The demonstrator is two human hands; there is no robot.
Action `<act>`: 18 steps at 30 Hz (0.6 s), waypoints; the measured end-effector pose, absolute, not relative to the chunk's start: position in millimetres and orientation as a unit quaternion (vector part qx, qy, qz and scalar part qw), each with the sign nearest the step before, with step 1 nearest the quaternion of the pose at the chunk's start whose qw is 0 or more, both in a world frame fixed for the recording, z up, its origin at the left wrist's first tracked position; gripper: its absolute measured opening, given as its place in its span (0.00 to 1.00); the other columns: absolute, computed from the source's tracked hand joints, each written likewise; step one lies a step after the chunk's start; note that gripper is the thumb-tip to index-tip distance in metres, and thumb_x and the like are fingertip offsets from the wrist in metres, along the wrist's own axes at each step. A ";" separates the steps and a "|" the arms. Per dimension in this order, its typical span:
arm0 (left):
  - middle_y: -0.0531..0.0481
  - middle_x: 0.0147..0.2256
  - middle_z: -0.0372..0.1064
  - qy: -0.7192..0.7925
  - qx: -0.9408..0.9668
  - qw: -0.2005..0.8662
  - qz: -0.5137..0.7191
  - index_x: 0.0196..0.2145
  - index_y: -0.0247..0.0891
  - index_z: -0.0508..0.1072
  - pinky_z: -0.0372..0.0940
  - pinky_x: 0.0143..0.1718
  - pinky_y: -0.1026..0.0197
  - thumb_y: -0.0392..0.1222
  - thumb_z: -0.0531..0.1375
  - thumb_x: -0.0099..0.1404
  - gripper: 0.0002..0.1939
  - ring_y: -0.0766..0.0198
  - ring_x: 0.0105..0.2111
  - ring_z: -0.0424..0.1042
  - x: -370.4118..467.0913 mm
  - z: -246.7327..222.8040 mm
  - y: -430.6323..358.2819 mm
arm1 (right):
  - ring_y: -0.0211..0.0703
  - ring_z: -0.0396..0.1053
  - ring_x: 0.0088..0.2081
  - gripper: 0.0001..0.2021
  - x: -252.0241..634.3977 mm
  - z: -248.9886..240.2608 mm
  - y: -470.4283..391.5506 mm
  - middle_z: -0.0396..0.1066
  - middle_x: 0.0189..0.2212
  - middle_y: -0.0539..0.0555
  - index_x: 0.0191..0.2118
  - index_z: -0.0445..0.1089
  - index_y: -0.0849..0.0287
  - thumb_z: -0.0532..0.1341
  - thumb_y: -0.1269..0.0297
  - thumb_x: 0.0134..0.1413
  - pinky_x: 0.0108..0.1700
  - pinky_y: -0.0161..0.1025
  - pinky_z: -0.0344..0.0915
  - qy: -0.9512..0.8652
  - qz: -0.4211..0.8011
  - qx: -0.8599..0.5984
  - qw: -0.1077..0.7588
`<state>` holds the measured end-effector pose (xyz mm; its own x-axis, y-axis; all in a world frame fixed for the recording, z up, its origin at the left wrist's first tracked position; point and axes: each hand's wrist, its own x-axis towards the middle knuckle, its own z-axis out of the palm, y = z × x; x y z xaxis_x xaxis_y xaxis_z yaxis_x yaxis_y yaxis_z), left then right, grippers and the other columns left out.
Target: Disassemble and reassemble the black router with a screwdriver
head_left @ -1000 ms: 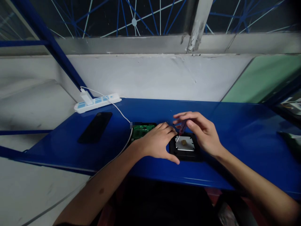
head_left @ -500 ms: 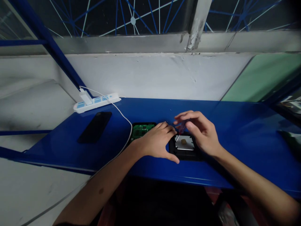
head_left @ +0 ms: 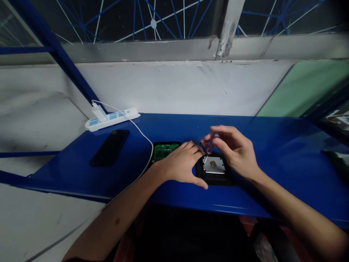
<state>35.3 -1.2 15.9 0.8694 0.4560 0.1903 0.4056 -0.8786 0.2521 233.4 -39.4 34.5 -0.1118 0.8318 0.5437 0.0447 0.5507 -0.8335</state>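
The left hand (head_left: 182, 166), fingers loosely spread, is steadying the black device (head_left: 215, 170); the right hand (head_left: 233, 150) is pinching a small screwdriver (head_left: 209, 149). No writing is showing legibly.

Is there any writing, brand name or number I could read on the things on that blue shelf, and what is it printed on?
None can be read.
Green circuit board: any markings too small and blurred.
Power strip: pale blue patches only, no legible label.
Phone: dark blank screen.
Black device with its silver plate, under the left hand: no visible text.
Screwdriver in the right hand: no print discernible.
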 end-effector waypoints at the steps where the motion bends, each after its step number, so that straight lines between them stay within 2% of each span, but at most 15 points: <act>1: 0.37 0.61 0.62 0.225 0.961 0.103 0.123 0.61 0.37 0.64 0.50 0.65 0.45 0.75 0.63 0.51 0.51 0.41 0.63 0.57 35.4 15.7 -1.1 | 0.44 0.77 0.42 0.12 233.3 34.5 -39.8 0.76 0.43 0.53 0.52 0.71 0.50 0.59 0.65 0.65 0.42 0.46 0.77 -0.663 0.342 -0.338 0.573; 3: 0.37 0.61 0.63 0.225 0.961 0.105 0.121 0.61 0.36 0.65 0.50 0.65 0.45 0.76 0.63 0.51 0.51 0.41 0.63 0.58 35.6 15.6 -0.8 | 0.44 0.77 0.45 0.10 234.0 34.2 -39.6 0.76 0.46 0.54 0.50 0.72 0.51 0.57 0.63 0.67 0.44 0.46 0.76 -0.665 0.344 -0.339 0.570; 5: 0.36 0.61 0.63 0.226 0.961 0.107 0.119 0.61 0.36 0.65 0.51 0.65 0.44 0.75 0.64 0.51 0.51 0.41 0.62 0.59 35.7 15.8 -0.8 | 0.44 0.76 0.43 0.08 235.2 34.0 -38.3 0.73 0.46 0.54 0.47 0.73 0.51 0.61 0.63 0.64 0.41 0.44 0.77 -0.667 0.341 -0.323 0.579; 9: 0.38 0.60 0.64 0.227 0.960 0.109 0.119 0.61 0.38 0.65 0.51 0.65 0.44 0.74 0.65 0.51 0.50 0.41 0.62 0.59 35.3 17.0 -1.4 | 0.42 0.75 0.37 0.07 236.8 34.7 -36.8 0.70 0.38 0.52 0.42 0.75 0.52 0.68 0.66 0.56 0.34 0.41 0.76 -0.670 0.314 -0.321 0.592; 11: 0.38 0.59 0.65 0.230 0.960 0.110 0.116 0.61 0.37 0.65 0.51 0.65 0.44 0.74 0.64 0.51 0.50 0.42 0.61 0.60 35.1 17.4 -1.5 | 0.42 0.76 0.37 0.08 236.5 35.3 -38.0 0.74 0.38 0.52 0.45 0.75 0.52 0.65 0.65 0.60 0.36 0.42 0.77 -0.667 0.312 -0.338 0.585; 15: 0.38 0.57 0.66 0.234 0.960 0.107 0.110 0.61 0.36 0.66 0.52 0.64 0.43 0.76 0.63 0.51 0.51 0.41 0.60 0.61 35.6 17.9 -1.2 | 0.45 0.77 0.44 0.10 235.7 34.7 -40.4 0.77 0.45 0.55 0.50 0.71 0.52 0.56 0.61 0.68 0.43 0.46 0.76 -0.660 0.345 -0.341 0.574; 18: 0.37 0.57 0.66 0.230 0.961 0.104 0.112 0.60 0.35 0.66 0.51 0.65 0.45 0.75 0.64 0.51 0.51 0.42 0.60 0.60 36.3 18.3 -1.2 | 0.44 0.77 0.42 0.08 236.1 33.1 -38.6 0.72 0.47 0.54 0.47 0.72 0.52 0.60 0.61 0.64 0.42 0.44 0.76 -0.670 0.339 -0.324 0.576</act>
<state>36.3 -1.2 18.3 0.8694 0.4651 0.1667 0.4187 -0.8727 0.2512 236.1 -38.6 33.1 -0.1272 0.8240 0.5521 0.0440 0.5607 -0.8268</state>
